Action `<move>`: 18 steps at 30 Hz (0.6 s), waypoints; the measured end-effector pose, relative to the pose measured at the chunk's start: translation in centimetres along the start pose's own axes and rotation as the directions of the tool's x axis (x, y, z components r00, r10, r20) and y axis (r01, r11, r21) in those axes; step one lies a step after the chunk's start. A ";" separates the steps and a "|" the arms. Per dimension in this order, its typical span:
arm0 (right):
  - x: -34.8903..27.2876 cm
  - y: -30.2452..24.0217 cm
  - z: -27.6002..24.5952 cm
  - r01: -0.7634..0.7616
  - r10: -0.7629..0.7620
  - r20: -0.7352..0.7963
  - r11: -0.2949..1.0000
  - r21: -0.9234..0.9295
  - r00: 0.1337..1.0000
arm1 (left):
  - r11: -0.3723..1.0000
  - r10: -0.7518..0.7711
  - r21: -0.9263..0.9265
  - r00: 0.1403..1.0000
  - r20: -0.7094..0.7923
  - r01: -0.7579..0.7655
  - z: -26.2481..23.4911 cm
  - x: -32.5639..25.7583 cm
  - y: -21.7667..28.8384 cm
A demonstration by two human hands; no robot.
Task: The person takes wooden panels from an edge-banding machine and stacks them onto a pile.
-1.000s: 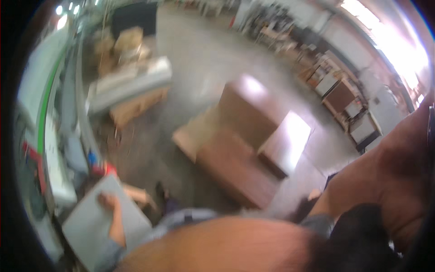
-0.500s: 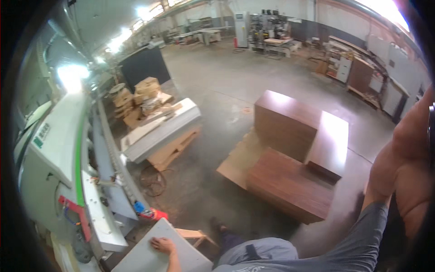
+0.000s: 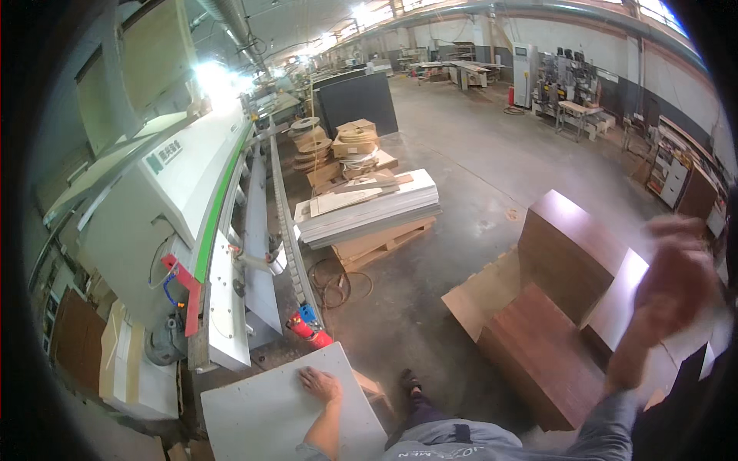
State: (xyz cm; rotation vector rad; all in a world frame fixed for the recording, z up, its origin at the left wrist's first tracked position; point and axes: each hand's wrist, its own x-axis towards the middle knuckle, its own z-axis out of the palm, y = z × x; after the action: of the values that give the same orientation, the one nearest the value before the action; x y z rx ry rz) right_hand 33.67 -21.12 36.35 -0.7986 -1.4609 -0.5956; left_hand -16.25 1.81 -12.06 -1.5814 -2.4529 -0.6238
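Note:
My left hand (image 3: 321,384) lies flat on a pale grey-white panel (image 3: 254,415), fingers spread out and holding nothing. Raised at the right side is my right hand (image 3: 680,269), too smeared by motion for its fingers to be read. Behind and below it stand stacks of brown wood-grain boards (image 3: 542,353). Past the panel's far edge sits a red and blue fitting (image 3: 309,326) at the end of a long white machine (image 3: 177,184) with a green stripe.
A stack of white boards (image 3: 377,211) rests on a wooden pallet (image 3: 392,242), with cardboard and rolls of edging (image 3: 357,138) behind it. A hose (image 3: 338,292) lies coiled on the concrete floor. Dark upright panels (image 3: 357,104) stand farther back.
My view has swung left, so the machine shows more fully and the brown boards sit farther right. My right hand has come into fuller view; my left hand stays on the panel.

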 end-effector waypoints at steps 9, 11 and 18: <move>-46.5 8.8 3.7 -0.727 0.912 0.410 0.287 -0.623 0.009 | 0.999 0.035 0.004 0.999 -0.010 -0.035 -0.3 0.3 -0.1; -58.0 5.4 -1.2 -0.557 0.804 0.466 0.210 -0.803 -0.369 | 0.999 -0.025 -0.021 0.999 0.048 0.026 -0.2 0.3 0.1; -78.8 -2.8 -12.0 -0.712 0.697 0.508 -0.005 -0.702 -0.506 | 0.999 -0.040 -0.008 0.997 0.066 0.041 -0.3 0.3 0.7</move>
State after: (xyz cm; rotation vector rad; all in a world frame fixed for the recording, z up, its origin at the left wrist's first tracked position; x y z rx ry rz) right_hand 35.31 -41.30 -40.84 -2.1224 -1.0986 1.4103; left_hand -15.81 2.20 -11.53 -1.5839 -2.5390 -0.5998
